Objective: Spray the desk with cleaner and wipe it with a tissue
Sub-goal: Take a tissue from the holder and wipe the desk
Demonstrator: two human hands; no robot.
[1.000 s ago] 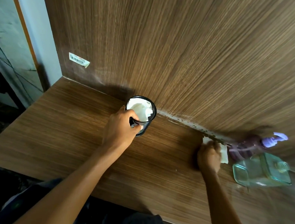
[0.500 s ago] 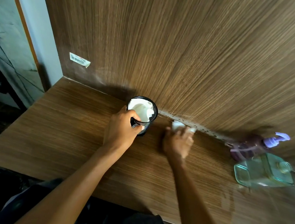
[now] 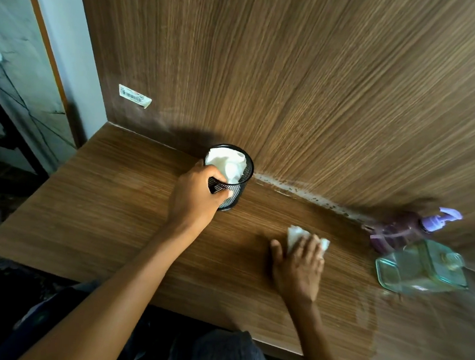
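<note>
- Two hands busy: right hand [image 3: 299, 267] flat, pressing tissue [image 3: 296, 235] onto mid-bench [image 3: 97, 225], wiping.
- Left hand [image 3: 196, 197] gripping mesh cup [image 3: 234, 188] near back edge, likely steadying it.
- Spray bottle [image 3: 407, 230] parked toward back-right corner.

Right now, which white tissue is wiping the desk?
The crumpled white tissue pressed flat under the right hand on the wooden desk. The other white tissue sits stuffed inside the black mesh cup.
</note>
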